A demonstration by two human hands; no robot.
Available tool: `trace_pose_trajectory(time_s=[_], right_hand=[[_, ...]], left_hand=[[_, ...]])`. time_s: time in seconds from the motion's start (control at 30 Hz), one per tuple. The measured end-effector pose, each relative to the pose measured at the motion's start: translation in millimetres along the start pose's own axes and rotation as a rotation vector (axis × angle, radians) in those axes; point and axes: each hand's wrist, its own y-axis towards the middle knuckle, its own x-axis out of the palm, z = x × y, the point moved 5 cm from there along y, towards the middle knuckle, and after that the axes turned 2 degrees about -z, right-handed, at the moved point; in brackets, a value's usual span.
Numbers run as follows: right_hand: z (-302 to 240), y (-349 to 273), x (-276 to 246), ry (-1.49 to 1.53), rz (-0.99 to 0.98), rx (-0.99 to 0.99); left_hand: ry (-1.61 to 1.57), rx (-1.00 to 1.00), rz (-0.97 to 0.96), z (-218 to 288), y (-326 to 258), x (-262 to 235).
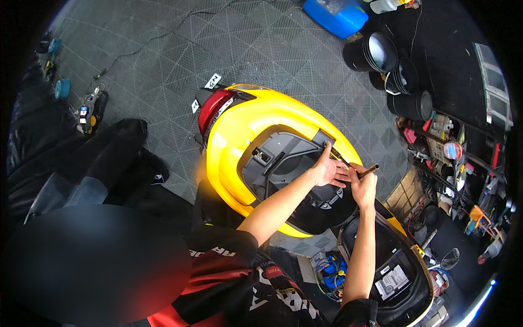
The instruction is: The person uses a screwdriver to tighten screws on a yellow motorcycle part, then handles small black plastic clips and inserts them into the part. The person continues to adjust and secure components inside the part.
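Observation:
A yellow scooter tail [297, 101] curves around an uncovered dark storage compartment [283, 169]. Over its right edge, my right hand [362, 188] is closed around a thin dark rod-like tool [369, 170] with a shiny coppery end; its exact kind I cannot make out. My left hand [326, 170] is beside it, palm up with fingers stretched and thumb raised near the tool's far end. Whether that thumb touches the tool is unclear. The raised seat [392, 245] shows its black underside and a white label below my right hand.
Black buckets [417, 104] and a blue container [335, 19] stand at the upper right. A cluttered shelf [436, 163] lines the right side. A power tool [90, 111] lies on the grey tiled floor [180, 54] at left. A blurred dark patch covers the lower left.

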Motion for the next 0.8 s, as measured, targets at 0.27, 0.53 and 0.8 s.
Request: trace_pose_trajectory(time_s=[0.27, 0.53, 0.8], right_hand=[[-8, 12, 6, -0.088, 0.06, -0.033], [-52, 23, 19, -0.47, -0.057, -0.207], [-35, 29, 7, 0.009, -0.229, 0.369]], left_hand=[[0.381, -0.103, 0.074, -16, -67, -11], [0.811, -0.325, 0.139, -38, -170, -28], [1.561, 0.809, 0.53, 37, -183, 54]])
